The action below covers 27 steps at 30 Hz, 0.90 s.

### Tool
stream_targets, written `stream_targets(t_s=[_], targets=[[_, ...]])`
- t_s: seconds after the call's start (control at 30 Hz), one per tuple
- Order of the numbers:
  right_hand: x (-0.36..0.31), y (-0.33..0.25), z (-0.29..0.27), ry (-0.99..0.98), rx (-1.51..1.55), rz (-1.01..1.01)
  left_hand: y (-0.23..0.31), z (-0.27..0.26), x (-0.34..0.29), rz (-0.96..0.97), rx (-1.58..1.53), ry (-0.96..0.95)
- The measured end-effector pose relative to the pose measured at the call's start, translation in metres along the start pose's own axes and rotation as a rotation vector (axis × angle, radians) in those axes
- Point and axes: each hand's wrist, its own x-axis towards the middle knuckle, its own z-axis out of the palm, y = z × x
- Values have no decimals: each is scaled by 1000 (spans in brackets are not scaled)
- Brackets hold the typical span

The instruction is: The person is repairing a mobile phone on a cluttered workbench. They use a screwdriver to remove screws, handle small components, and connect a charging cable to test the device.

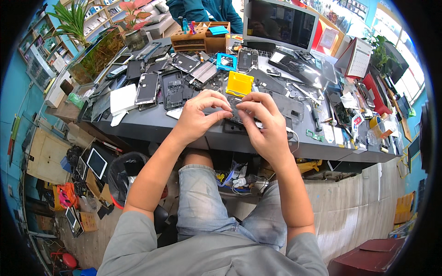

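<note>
Dark phone assembly (236,119), centre of frame
Probably light, stiff, fragile; grip edges. Left hand (202,115), right hand (263,120): fingertips bunched; clamping cannot be determined.

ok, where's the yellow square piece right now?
Head view: the yellow square piece is near centre on the desk, just beyond the left hand and right hand, on the near side of the blue frame.
</note>
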Motion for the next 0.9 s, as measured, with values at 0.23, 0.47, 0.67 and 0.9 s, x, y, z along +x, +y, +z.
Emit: stream_targets(t_s=[0.23, 0.47, 0.67, 0.9], targets=[[1, 6, 5, -39, -196, -117, 2, 1, 2, 34, 19, 14], [7, 7, 13, -40, -241, -120, -4, 4, 0, 114, 107, 110], [9, 7, 15, -58, -267, -135, -4, 6, 0, 140, 128, 140], [19, 1, 16, -137, -448, -283, -7, 9, -1, 162, 175, 176]])
